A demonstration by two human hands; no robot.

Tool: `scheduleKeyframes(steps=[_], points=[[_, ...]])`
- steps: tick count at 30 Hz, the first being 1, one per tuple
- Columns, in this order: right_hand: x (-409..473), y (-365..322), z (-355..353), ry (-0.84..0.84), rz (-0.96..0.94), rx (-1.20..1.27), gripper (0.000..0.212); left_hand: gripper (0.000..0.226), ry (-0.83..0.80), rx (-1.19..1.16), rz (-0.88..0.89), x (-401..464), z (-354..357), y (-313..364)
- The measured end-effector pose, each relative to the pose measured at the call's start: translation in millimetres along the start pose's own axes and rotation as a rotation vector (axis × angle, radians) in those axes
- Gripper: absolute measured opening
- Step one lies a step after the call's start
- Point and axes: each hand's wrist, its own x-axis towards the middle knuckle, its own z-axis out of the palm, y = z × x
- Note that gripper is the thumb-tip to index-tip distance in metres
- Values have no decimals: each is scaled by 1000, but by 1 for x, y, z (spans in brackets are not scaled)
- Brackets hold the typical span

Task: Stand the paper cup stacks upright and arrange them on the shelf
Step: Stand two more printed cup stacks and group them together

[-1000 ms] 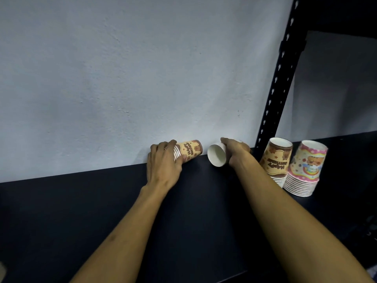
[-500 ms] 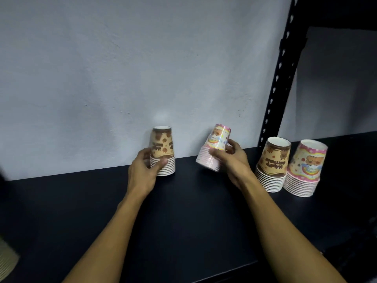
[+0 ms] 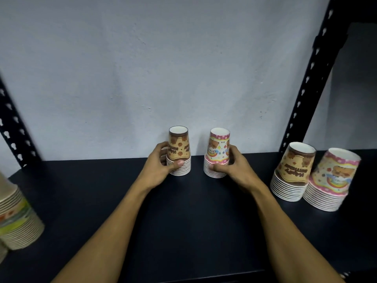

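Note:
Two paper cup stacks stand rim-down near the back of the dark shelf (image 3: 183, 221). The brown stack (image 3: 179, 148) is on the left, and my left hand (image 3: 161, 168) is wrapped around its lower rims. The pink stack (image 3: 219, 149) stands upright just to its right, with my right hand (image 3: 232, 168) gripping its base. Both stacks rest on the shelf, a small gap between them.
A second brown stack (image 3: 293, 172) and a second pink stack (image 3: 332, 180) stand upright at the right by the black perforated post (image 3: 310, 74). A pale green-printed stack (image 3: 16, 217) sits at the left edge. Another post (image 3: 14, 129) rises at the left; the wall is close behind.
The pink stack, tilted half a second ago, now stands upright on the shelf. Both stacks lay on their sides one second ago. The view has pulled back and widened.

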Motion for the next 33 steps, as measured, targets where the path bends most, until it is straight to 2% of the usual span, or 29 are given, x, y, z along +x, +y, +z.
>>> scheduleKeyframes(steps=[8, 12, 16, 20, 23, 25, 28, 33], points=[[1, 4, 10, 16, -9, -57, 74, 82, 58, 75, -6, 4, 4, -4], [0, 2, 14, 21, -9, -56, 89, 89, 57, 99, 10, 2, 9, 0], [1, -2, 4, -25, 6, -26, 84, 95, -36, 29, -15, 1, 4, 4], [-1, -2, 8, -10, -23, -65, 83, 83, -115, -26, -9, 0, 4, 5], [-3, -1, 17, 25, -58, -116, 97, 88, -87, 3, 6, 1, 8, 2], [-3, -2, 16, -14, -55, -104, 105, 97, -94, 9, 6, 0, 6, 3], [-3, -6, 8, -80, -36, -57, 94, 96, -128, -40, -9, 2, 0, 4], [-3, -6, 10, -55, -65, -83, 84, 79, -131, -26, -11, 4, -2, -1]])
